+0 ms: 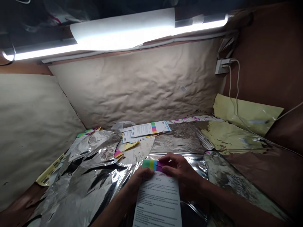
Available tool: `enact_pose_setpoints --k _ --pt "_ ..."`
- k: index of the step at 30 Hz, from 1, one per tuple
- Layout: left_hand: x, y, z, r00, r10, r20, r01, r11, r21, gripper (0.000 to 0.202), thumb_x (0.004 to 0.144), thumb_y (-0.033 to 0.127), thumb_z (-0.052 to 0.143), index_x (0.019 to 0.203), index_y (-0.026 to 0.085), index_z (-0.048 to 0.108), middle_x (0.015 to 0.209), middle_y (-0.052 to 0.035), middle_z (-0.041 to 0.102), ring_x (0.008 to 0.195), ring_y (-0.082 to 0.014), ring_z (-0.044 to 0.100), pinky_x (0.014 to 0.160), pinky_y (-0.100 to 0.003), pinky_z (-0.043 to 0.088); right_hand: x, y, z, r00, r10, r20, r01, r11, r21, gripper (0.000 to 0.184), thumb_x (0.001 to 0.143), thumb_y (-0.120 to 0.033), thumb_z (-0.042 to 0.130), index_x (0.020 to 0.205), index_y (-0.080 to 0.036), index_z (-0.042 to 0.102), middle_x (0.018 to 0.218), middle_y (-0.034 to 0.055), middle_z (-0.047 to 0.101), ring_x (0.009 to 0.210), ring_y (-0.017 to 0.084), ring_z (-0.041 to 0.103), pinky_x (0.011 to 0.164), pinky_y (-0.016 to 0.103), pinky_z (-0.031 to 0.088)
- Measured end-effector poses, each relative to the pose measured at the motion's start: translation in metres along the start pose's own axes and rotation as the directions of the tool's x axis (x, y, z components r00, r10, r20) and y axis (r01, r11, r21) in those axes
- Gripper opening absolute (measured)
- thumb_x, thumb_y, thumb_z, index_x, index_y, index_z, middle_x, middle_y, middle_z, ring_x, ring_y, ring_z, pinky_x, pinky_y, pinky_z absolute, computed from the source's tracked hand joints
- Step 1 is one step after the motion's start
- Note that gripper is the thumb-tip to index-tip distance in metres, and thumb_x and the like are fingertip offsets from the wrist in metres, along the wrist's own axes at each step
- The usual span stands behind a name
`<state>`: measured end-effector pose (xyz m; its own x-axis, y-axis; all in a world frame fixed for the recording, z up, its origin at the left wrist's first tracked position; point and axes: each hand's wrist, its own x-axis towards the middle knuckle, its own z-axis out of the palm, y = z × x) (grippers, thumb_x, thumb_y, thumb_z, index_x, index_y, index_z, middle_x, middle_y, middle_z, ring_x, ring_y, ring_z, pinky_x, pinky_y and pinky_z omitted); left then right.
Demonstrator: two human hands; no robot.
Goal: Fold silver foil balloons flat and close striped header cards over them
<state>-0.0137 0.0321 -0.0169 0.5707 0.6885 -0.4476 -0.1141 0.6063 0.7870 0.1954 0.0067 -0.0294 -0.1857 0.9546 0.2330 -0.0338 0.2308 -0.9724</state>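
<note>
A printed white card (157, 200) with lines of small text is held in front of me, tilted toward the camera. Across its top end runs a band of colored strips (151, 165) in green, yellow, blue and purple. My left hand (143, 176) grips the card's left edge, its thumb lying over the band's lower left. On the other side, my right hand (176, 167) pinches the purple end of the band between thumb and fingers. The fingers behind the card are hidden.
Several similar printed cards (144, 130) lie stacked at the back of the foil-covered table (99, 176). Colored scraps (118, 153) lie closer. A yellow sheet (246, 113) leans at the right, below a socket (222, 66) with hanging cables. A lit tube lamp (201, 26) spans the top.
</note>
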Motion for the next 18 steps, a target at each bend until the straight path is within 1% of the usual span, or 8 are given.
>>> enact_pose_setpoints --k 2,4,6,8,11,14,16,18 --pt "0.002 -0.002 -0.002 1.0 -0.009 -0.002 0.009 0.999 -0.054 0.025 0.064 0.028 0.074 0.081 0.013 0.064 0.067 -0.0039 0.065 0.059 -0.0168 0.06 0.064 -0.028 0.045 -0.002 -0.005 0.001 0.997 -0.079 -0.016 0.077 0.991 -0.105 0.022 0.082 -0.031 0.073 0.103 -0.023 0.073 0.1 0.0045 0.065 0.096 0.02 0.065 0.088 0.035 0.053" --pt "0.003 -0.003 -0.004 0.999 -0.051 0.014 0.053 0.993 -0.108 0.022 0.064 0.026 0.074 0.076 0.012 0.063 0.065 -0.0049 0.065 0.058 -0.017 0.06 0.063 -0.028 0.045 -0.004 -0.01 0.0 0.984 -0.177 -0.003 0.167 0.938 -0.303 0.022 0.084 -0.028 0.071 0.106 -0.025 0.075 0.104 0.0061 0.064 0.101 0.021 0.063 0.092 0.038 0.052" --pt "0.005 -0.004 -0.007 0.995 -0.099 0.027 0.102 0.983 -0.154 0.02 0.063 0.025 0.073 0.072 0.012 0.061 0.063 -0.0047 0.063 0.056 -0.0164 0.059 0.061 -0.027 0.044 -0.005 -0.014 -0.001 0.956 -0.291 0.042 0.27 0.811 -0.52 0.025 0.085 -0.025 0.07 0.11 -0.028 0.074 0.109 0.0078 0.063 0.106 0.023 0.059 0.093 0.041 0.051" --pt "0.006 -0.005 -0.008 0.992 -0.121 0.032 0.125 0.974 -0.19 0.019 0.063 0.025 0.073 0.071 0.011 0.061 0.062 -0.0044 0.063 0.055 -0.0164 0.058 0.061 -0.027 0.044 -0.005 -0.016 0.0 0.923 -0.376 0.084 0.336 0.677 -0.655 0.027 0.087 -0.024 0.068 0.113 -0.029 0.073 0.111 0.0086 0.064 0.106 0.024 0.057 0.09 0.041 0.052" --pt "0.005 -0.004 -0.006 0.992 -0.113 0.049 0.12 0.971 -0.208 0.02 0.062 0.024 0.073 0.074 0.011 0.063 0.063 -0.0048 0.064 0.058 -0.018 0.06 0.064 -0.029 0.046 -0.006 -0.015 0.004 0.871 -0.478 0.118 0.392 0.528 -0.753 0.023 0.092 -0.024 0.062 0.112 -0.027 0.072 0.102 0.0082 0.068 0.094 0.022 0.059 0.079 0.037 0.053" --pt "0.002 -0.002 0.0 0.995 -0.086 0.056 0.095 0.978 -0.185 0.023 0.064 0.026 0.074 0.078 0.01 0.064 0.063 -0.0053 0.064 0.062 -0.02 0.062 0.067 -0.031 0.047 -0.007 -0.013 0.008 0.803 -0.575 0.155 0.441 0.399 -0.804 0.019 0.094 -0.022 0.058 0.106 -0.022 0.073 0.092 0.0076 0.071 0.081 0.02 0.06 0.071 0.034 0.05" --pt "0.0 -0.001 0.006 1.0 -0.011 0.024 0.015 0.989 -0.148 0.027 0.065 0.026 0.075 0.083 0.01 0.065 0.065 -0.0053 0.066 0.064 -0.0203 0.063 0.068 -0.031 0.048 -0.007 -0.013 0.007 0.771 -0.606 0.194 0.48 0.353 -0.803 0.017 0.094 -0.02 0.056 0.101 -0.022 0.072 0.09 0.0067 0.072 0.08 0.019 0.061 0.072 0.034 0.049" --pt "-0.001 0.0 0.01 0.995 0.1 -0.031 -0.103 0.99 -0.096 0.03 0.064 0.025 0.077 0.088 0.011 0.065 0.069 -0.0045 0.067 0.064 -0.0191 0.064 0.067 -0.03 0.048 -0.005 -0.015 0.0 0.757 -0.623 0.196 0.503 0.365 -0.783 0.017 0.093 -0.018 0.056 0.096 -0.023 0.072 0.088 0.0055 0.072 0.08 0.019 0.062 0.073 0.034 0.049"
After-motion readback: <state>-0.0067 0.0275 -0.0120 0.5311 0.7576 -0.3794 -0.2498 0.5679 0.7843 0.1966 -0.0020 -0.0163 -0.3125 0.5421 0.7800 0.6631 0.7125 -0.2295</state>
